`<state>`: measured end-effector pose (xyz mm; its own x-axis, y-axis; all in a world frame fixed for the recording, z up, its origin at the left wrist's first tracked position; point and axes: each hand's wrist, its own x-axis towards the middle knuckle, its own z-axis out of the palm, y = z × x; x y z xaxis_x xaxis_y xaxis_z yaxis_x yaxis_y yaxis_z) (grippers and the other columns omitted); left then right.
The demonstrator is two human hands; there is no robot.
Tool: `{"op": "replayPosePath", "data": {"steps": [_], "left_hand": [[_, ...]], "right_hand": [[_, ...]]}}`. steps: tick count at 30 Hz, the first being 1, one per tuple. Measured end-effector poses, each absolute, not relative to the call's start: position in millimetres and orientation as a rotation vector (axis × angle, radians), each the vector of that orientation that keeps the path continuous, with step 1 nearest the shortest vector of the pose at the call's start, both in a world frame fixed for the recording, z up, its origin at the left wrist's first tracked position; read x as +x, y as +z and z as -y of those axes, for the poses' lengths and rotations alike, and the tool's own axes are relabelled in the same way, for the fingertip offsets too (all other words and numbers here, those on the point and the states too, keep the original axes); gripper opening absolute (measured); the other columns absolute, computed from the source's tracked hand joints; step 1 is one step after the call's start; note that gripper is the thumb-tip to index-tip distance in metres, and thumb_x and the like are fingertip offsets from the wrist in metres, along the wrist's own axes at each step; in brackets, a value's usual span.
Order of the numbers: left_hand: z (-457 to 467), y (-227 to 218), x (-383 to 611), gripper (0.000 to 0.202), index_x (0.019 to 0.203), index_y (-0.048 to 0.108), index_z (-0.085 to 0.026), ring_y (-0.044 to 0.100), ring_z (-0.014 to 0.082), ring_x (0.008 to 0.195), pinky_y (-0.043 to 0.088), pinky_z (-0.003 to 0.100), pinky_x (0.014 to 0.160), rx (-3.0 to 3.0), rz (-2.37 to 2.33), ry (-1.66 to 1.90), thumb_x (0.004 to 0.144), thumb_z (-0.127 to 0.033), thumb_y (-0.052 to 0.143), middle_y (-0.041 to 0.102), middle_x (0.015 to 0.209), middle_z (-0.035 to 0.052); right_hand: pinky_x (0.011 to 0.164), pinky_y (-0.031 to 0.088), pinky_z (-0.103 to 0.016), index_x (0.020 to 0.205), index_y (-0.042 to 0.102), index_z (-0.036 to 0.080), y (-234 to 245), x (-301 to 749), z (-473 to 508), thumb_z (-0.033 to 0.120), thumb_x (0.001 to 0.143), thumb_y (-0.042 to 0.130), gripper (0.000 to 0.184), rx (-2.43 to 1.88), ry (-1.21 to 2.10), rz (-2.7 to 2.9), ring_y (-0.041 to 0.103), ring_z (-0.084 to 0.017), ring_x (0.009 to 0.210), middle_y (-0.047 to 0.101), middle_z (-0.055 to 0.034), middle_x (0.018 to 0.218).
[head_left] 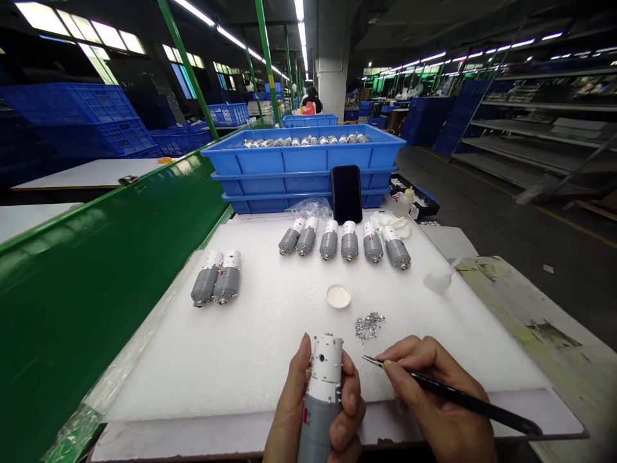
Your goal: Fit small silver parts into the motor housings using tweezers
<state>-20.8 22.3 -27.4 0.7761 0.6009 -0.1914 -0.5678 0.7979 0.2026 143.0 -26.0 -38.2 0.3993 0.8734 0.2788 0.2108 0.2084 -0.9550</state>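
My left hand [294, 411] is wrapped around a grey-and-white spacecraft-like cylinder model [324, 386], held upright at the near edge of the foam sheet. Its white top carries small pegs and a dark round hole. Between the fingers of my right hand [429, 392] are black tweezers [453, 393], their metal tips pointing left, apart from the model. Just beyond the tips lies a pile of tiny silvery parts [369, 326]. Farther back sits a small round dish [338, 296] with whitish contents. Whether the tweezers grip a part is too small to tell.
Several similar models [349, 243] lie in a row at the back, and two more models [227, 278] lie at left. A phone [346, 194] leans against stacked blue crates [303, 157]. A translucent squeeze bottle [438, 280] lies right. A green barrier [96, 257] runs along the left.
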Motion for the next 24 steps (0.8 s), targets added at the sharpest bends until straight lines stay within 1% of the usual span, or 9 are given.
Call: {"op": "replayPosePath", "data": {"steps": [3,6,9,13,15,18,19,21,24], "left_hand": [[-21.6,-27.3,-16.8,0.042,0.092,0.073,-0.008,0.056,0.0046,0.049,0.044,0.012,0.040,0.058,-0.240,0.612,0.097,-0.049,0.064,0.062,0.066,-0.0004],[-20.7,-28.5,-11.6,0.043,0.093,0.074,-0.006,0.054,0.0038,0.049,0.039,0.010,0.036,0.005,-0.215,0.570,0.089,-0.048,0.075,0.059,0.066,-0.0019],[-17.3,-26.9,-8.0,0.050,0.095,0.074,-0.005,0.049,0.0033,0.046,0.034,0.009,0.032,-0.020,-0.183,0.553,0.085,-0.054,0.077,0.057,0.064,-0.0023],[-10.4,-20.1,-6.2,0.043,0.094,0.073,-0.005,0.051,0.0027,0.046,0.027,0.006,0.030,-0.052,-0.170,0.602,0.090,-0.048,0.073,0.060,0.067,-0.0004],[-8.2,-18.2,-5.9,0.039,0.091,0.072,-0.007,0.051,0.0022,0.045,0.025,0.006,0.030,-0.045,-0.207,0.605,0.090,-0.045,0.074,0.061,0.067,-0.0007],[-7.0,-18.3,-6.0,0.042,0.081,0.072,-0.009,0.047,0.0028,0.041,0.030,0.010,0.034,-0.004,-0.290,0.557,0.093,-0.049,0.069,0.058,0.060,-0.0023],[-6.9,-18.4,-6.1,0.047,0.075,0.071,-0.010,0.045,0.0036,0.040,0.032,0.011,0.036,0.015,-0.322,0.536,0.096,-0.052,0.063,0.057,0.056,-0.0024],[-6.4,-17.6,-6.3,0.061,0.065,0.067,-0.011,0.044,0.0051,0.040,0.035,0.013,0.040,0.054,-0.389,0.501,0.100,-0.057,0.050,0.053,0.049,-0.0015],[-5.8,-13.7,-6.0,0.072,0.059,0.066,-0.011,0.044,0.0055,0.041,0.034,0.013,0.044,0.106,-0.529,0.501,0.099,-0.066,0.041,0.051,0.043,0.0000]], "right_hand": [[0.045,0.048,-0.021,0.078,0.060,0.024,-39.2,146.2,27.1,0.022,0.093,0.069,0.017,-1.200,0.692,1.034,0.054,-0.008,0.047,0.071,-0.0015,0.085],[0.043,0.048,-0.021,0.084,0.061,0.025,-38.5,150.0,27.6,0.018,0.093,0.068,0.013,-1.071,0.746,0.985,0.056,-0.008,0.047,0.072,-0.0023,0.090],[0.046,0.050,-0.022,0.087,0.064,0.026,-33.7,152.2,25.5,0.014,0.089,0.072,0.014,-1.014,0.712,1.029,0.057,-0.010,0.051,0.073,-0.0029,0.090],[0.047,0.052,-0.021,0.090,0.066,0.025,-22.4,152.5,19.8,0.007,0.086,0.072,0.019,-0.946,0.675,1.139,0.062,-0.011,0.056,0.076,-0.0038,0.090],[0.053,0.058,-0.023,0.092,0.066,0.026,-16.4,151.8,18.2,0.005,0.086,0.071,0.022,-0.925,0.678,1.167,0.070,-0.015,0.066,0.077,-0.0038,0.091],[0.066,0.065,-0.029,0.092,0.067,0.027,-10.7,149.7,18.5,0.004,0.084,0.073,0.025,-0.933,0.677,1.179,0.078,-0.021,0.081,0.077,-0.0031,0.091],[0.066,0.066,-0.030,0.093,0.067,0.028,-10.2,148.7,19.0,0.003,0.084,0.074,0.027,-0.927,0.699,1.185,0.078,-0.022,0.081,0.078,-0.0030,0.092],[0.057,0.066,-0.029,0.097,0.066,0.029,-10.9,146.8,19.6,0.004,0.086,0.072,0.029,-0.877,0.794,1.178,0.079,-0.020,0.069,0.077,-0.0024,0.100],[0.048,0.063,-0.027,0.102,0.063,0.031,-11.4,145.3,18.2,0.004,0.091,0.068,0.029,-0.846,0.892,1.173,0.075,-0.014,0.054,0.074,-0.0016,0.109]]}}
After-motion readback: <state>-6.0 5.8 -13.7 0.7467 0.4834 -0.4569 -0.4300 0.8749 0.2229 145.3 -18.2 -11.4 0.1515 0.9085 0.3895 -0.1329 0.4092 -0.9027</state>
